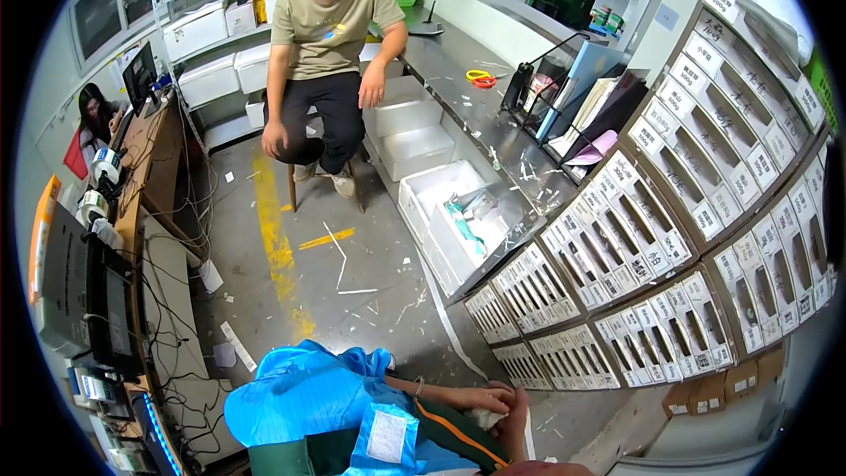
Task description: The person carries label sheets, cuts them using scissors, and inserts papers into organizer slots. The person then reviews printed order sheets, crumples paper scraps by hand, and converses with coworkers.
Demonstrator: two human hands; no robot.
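Low in the frame, right of centre, left hand [491,399] and right hand [513,424] meet at a pale item [484,418], fingers curled, presumably cupping it between both for steadiness; which hand grips it, cannot tell.

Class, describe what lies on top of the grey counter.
On the counter are scissors, upright folders and pale scraps, among other things. Whatever stands directly behind the folders is covered.

Red/yellow scissors [481,82] on dk counter [449,55], wht foam box [443,254] beside; person [328,33] seated nr yel. floor stripe [277,238].
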